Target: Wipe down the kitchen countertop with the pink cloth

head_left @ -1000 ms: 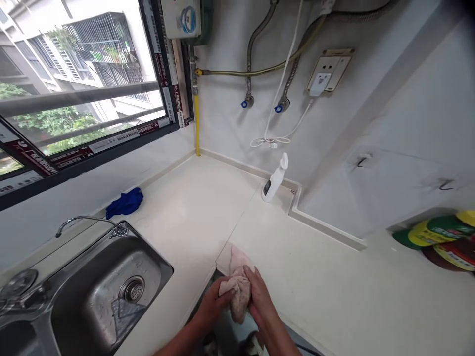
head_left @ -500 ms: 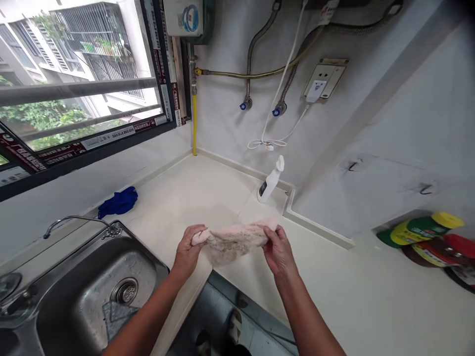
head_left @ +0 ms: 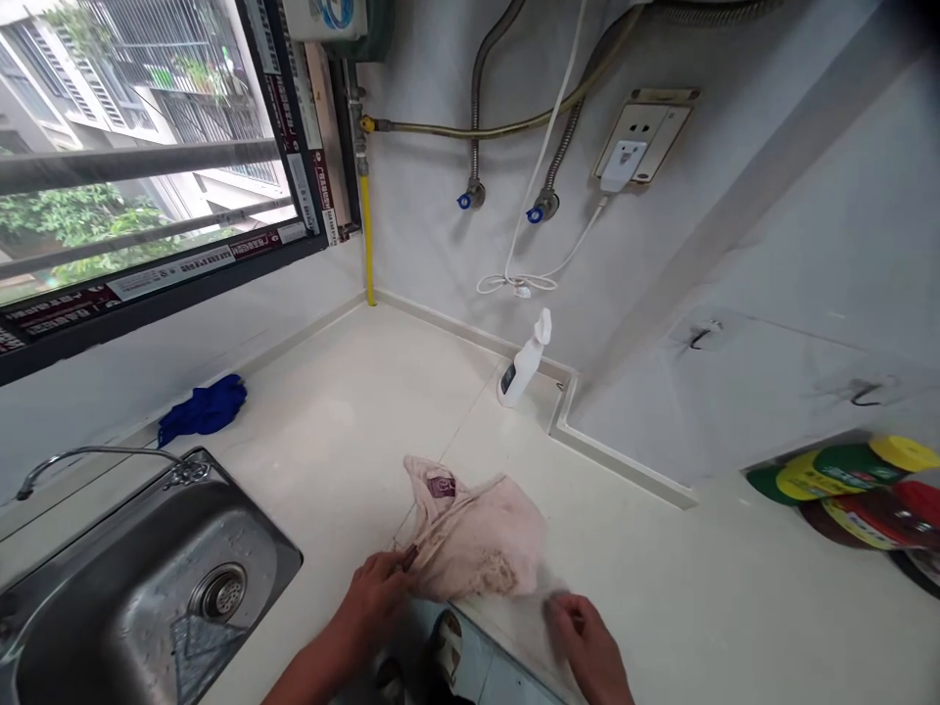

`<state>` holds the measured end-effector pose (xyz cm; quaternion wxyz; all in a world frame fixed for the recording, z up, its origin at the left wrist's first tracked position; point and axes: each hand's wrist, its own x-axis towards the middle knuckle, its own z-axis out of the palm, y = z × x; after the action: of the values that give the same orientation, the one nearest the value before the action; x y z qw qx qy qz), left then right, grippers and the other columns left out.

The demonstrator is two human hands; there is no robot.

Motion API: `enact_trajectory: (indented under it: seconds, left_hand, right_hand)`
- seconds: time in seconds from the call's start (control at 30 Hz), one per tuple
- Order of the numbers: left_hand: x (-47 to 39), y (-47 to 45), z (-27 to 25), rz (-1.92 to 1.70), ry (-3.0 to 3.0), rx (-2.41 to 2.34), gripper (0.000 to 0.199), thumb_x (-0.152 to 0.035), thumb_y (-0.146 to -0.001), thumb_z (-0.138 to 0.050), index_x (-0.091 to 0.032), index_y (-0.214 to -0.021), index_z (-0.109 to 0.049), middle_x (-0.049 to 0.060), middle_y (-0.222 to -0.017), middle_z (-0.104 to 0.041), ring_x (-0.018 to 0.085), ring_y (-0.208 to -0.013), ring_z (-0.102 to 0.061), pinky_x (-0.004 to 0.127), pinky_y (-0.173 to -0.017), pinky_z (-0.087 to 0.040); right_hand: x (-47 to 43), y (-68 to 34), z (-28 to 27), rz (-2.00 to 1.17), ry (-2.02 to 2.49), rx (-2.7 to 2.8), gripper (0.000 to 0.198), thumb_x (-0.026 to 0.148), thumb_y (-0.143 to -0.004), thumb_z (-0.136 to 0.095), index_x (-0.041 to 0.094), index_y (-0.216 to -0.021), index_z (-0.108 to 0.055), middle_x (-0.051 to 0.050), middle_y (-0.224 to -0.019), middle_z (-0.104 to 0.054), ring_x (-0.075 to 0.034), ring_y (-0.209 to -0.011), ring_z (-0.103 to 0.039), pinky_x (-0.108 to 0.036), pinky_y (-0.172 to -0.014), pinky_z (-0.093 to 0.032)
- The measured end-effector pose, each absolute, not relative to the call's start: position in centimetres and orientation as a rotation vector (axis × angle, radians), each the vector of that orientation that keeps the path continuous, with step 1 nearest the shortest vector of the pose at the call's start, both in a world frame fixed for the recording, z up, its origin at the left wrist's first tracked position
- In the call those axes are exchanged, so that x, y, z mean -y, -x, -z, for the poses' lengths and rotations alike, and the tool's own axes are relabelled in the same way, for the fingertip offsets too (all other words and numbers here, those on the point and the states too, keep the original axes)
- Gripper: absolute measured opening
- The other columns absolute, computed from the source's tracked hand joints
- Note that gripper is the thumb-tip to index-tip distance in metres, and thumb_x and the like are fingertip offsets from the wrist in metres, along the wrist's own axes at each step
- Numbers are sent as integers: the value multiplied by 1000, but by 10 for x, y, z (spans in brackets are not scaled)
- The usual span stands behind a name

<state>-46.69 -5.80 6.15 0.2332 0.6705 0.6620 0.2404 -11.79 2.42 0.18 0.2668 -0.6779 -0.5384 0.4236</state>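
Note:
A damp pink cloth (head_left: pixel 492 539) lies crumpled on the counter near its front edge, with brown stains and a small purple label at its upper left. At the cloth's lower left corner is my left hand (head_left: pixel 376 595), its bent fingers closed on the edge and slightly blurred. My right hand (head_left: pixel 589 641) rests low over the counter, right of the cloth and apart from it. Its fingers are curled in, and I see nothing in them. A white spray bottle (head_left: pixel 524 364) stands upright behind the cloth.
On the left is a steel sink (head_left: pixel 139 587) with a thin faucet (head_left: pixel 103 450) and a grey cloth (head_left: pixel 202 651) inside. A blue cloth (head_left: pixel 204 409) lies by the window wall. Bottles and jars (head_left: pixel 852 480) stand at the right. A white cable (head_left: pixel 540 147) hangs on the wall.
The pink cloth, stretched between both hands before, has come down onto the counter. My right hand has let go and moved down. The view has shifted somewhat.

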Motion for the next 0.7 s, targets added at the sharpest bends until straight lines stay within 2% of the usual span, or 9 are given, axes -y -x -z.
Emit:
enact_trajectory:
  seconds: [0.1, 0.23, 0.3, 0.37, 0.43, 0.57, 0.63, 0.7]
  left_hand:
    - [51, 456, -58, -770, -1730, -1806, 30, -28, -87, -51, -26, -109, -71, 11, -126, -65, 28, -119, -58, 42, -99, -48]
    - [25, 435, -58, -600, -1631, -1912, 50, -28, -84, -52, -21, -133, -56, 14, -136, -57, 29, -124, -53, 44, -103, -43]
    - [15, 428, -56, -512, -1597, -1972, 58, -24, -78, -56, -19, -136, -52, 16, -132, -58, 32, -121, -53, 47, -100, -42]
    - [11, 425, -54, -432, -1571, -2015, 62, -20, -71, -59, -19, -133, -54, 15, -124, -61, 34, -117, -53, 48, -98, -40]
    - [11, 424, -54, -379, -1556, -2037, 58, -19, -68, -62, -20, -125, -57, 13, -119, -63, 33, -114, -54, 46, -97, -38]
    - [17, 431, -60, -389, -1523, -2062, 28, -16, -74, -55, -23, -101, -61, 7, -106, -64, 25, -103, -58, 37, -91, -38]
    - [19, 439, -67, -448, -1495, -2084, 16, -16, -81, -47, -23, -91, -58, 5, -99, -63, 21, -93, -59, 33, -85, -39]
    - [17, 448, -76, -525, -1463, -2104, 13, -19, -86, -40, -23, -87, -53, 4, -92, -61, 19, -86, -59, 30, -79, -41]
  right_hand:
    - [-51, 118, -20, -983, 1750, 1553, 42, 61, -76, -56, 24, -94, -65, -8, -102, -69, -26, -84, -66, -40, -77, -53]
    - [-100, 157, -36, -779, 1625, 1794, 44, 52, -83, -52, 20, -112, -63, -14, -121, -61, -29, -112, -57, -45, -95, -47]
    - [-118, 179, -34, -663, 1746, 1861, 52, 48, -82, -53, 19, -125, -59, -17, -132, -55, -34, -123, -50, -51, -101, -40]
    - [-130, 194, -29, -672, 1864, 1873, 58, 44, -81, -55, 17, -132, -54, -19, -133, -55, -37, -124, -48, -55, -101, -36]
    - [-135, 201, -25, -813, 1870, 1854, 55, 41, -78, -57, 16, -127, -58, -19, -122, -62, -37, -117, -53, -57, -100, -35]
    - [-136, 196, -34, -1083, 1726, 1810, 29, 42, -76, -53, 23, -92, -68, -6, -90, -70, -27, -87, -63, -44, -86, -45]
    - [-137, 192, -50, -1115, 1648, 1794, 29, 46, -77, -51, 24, -87, -67, -2, -87, -69, -24, -82, -62, -37, -78, -47]
    - [-140, 192, -74, -1120, 1493, 1772, 30, 48, -77, -52, 24, -90, -66, -2, -93, -68, -23, -85, -61, -34, -78, -47]
